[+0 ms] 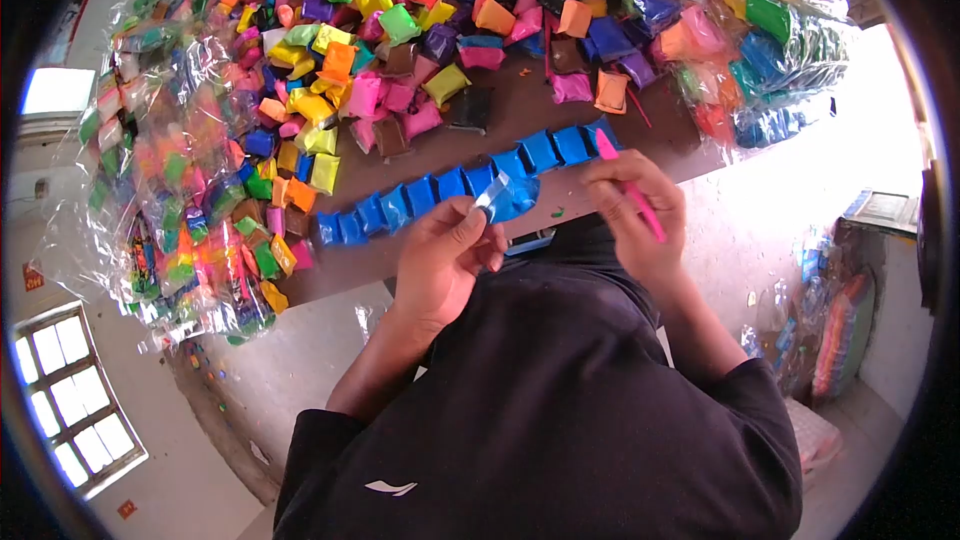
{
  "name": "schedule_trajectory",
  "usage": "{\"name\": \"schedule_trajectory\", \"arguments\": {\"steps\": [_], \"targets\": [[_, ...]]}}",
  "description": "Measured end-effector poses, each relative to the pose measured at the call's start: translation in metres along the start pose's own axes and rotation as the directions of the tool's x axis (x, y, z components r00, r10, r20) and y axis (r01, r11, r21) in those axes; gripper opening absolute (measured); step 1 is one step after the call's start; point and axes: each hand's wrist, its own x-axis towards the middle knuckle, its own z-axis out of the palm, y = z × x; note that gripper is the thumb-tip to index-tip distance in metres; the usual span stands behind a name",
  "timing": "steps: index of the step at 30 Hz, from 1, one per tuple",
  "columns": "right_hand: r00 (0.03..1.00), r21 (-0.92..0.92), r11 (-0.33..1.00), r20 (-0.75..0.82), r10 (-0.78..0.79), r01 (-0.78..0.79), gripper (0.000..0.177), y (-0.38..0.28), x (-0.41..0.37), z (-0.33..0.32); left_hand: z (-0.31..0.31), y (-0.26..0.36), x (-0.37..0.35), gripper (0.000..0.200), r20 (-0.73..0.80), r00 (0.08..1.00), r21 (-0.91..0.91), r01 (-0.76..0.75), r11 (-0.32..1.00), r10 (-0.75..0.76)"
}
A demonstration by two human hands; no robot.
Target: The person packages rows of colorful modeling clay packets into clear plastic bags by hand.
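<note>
My left hand [447,258] pinches a small blue clay packet [513,200] by its clear wrapper, between thumb and fingers. The packet hangs close over the table's front edge. Just to its right, my right hand [640,218] is closed around a thin pink plastic modelling tool [606,146], which points up and to the left. Beyond both hands, a row of several blue packets [395,204] runs along the brown table [520,105], slanting up to the right. The held packet overlaps the row in this view.
A large heap of many-coloured clay packets [400,25] covers the back of the table. Clear plastic bags full of packets stand at the left [180,170] and right [790,30]. More bagged items [838,335] lie on the floor at right.
</note>
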Motion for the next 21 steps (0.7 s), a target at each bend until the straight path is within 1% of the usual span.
{"name": "schedule_trajectory", "arguments": {"steps": [1,2,3,4,5,9,11,12,13,14,15,16,18,19,20,21], "targets": [[0.994,-0.188,0.976,0.047,-0.098,0.105,0.041,-0.004,0.003,0.010,0.001,0.001,0.001,0.009,0.035,0.992,-0.165,0.122,0.979,-0.118],[0.977,-0.364,0.907,0.108,-0.183,0.210,0.049,-0.007,0.005,0.017,0.002,0.000,0.001,0.009,0.038,0.992,-0.163,0.124,0.979,-0.119],[0.969,-0.428,0.872,0.163,-0.185,0.239,0.063,-0.005,0.006,0.020,0.004,-0.004,0.000,0.009,0.047,0.980,-0.246,0.200,0.948,-0.194],[0.969,-0.431,0.870,0.161,-0.188,0.240,0.063,-0.003,0.007,0.022,0.005,-0.007,0.000,0.008,0.063,0.962,-0.326,0.271,0.906,-0.266],[0.964,-0.427,0.867,0.177,-0.200,0.258,0.063,-0.001,0.008,0.025,0.004,-0.009,0.001,0.006,0.097,0.952,-0.375,0.306,0.875,-0.291],[0.951,-0.420,0.858,0.213,-0.225,0.297,0.059,0.008,0.005,0.023,-0.002,-0.013,0.002,0.007,0.134,0.939,-0.437,0.342,0.832,-0.316],[0.946,-0.404,0.861,0.224,-0.235,0.309,0.057,0.012,0.003,0.021,-0.007,-0.014,0.000,0.014,0.029,0.944,-0.167,0.329,0.929,-0.329],[0.953,-0.406,0.871,0.227,-0.199,0.278,0.055,0.013,0.002,0.019,-0.005,-0.017,0.001,0.014,0.029,0.944,-0.166,0.328,0.930,-0.328],[0.960,-0.407,0.879,0.230,-0.162,0.246,0.053,0.014,0.001,0.018,-0.002,-0.023,0.002,0.020,-0.053,0.995,0.129,0.092,0.987,-0.086],[0.959,-0.407,0.879,0.230,-0.163,0.247,0.053,0.014,0.001,0.016,0.001,-0.026,0.002,0.026,-0.057,0.983,0.424,-0.133,0.896,0.173],[0.955,-0.412,0.878,0.257,-0.145,0.244,0.052,0.013,0.000,0.014,0.000,-0.024,0.003,0.034,-0.004,0.982,0.453,-0.168,0.875,0.191],[0.950,-0.417,0.876,0.285,-0.127,0.242,0.050,0.013,0.000,0.013,0.003,-0.025,0.003,0.034,-0.006,0.981,0.454,-0.169,0.875,0.192],[0.949,-0.429,0.874,0.297,-0.104,0.230,0.050,0.013,-0.002,0.014,0.012,-0.027,0.005,0.038,0.020,0.965,0.520,-0.233,0.822,0.261],[0.948,-0.443,0.870,0.307,-0.080,0.217,0.050,0.013,-0.003,0.014,0.013,-0.028,0.005,0.038,0.021,0.965,0.521,-0.234,0.821,0.261],[0.949,-0.444,0.869,0.304,-0.082,0.217,0.050,0.013,-0.003,0.013,0.014,-0.029,0.005,0.040,0.050,0.971,0.597,-0.216,0.772,0.233],[0.942,-0.439,0.862,0.315,-0.115,0.252,0.050,0.014,-0.002,0.012,0.014,-0.030,0.005,0.041,0.078,0.977,0.669,-0.200,0.716,0.200]]}}
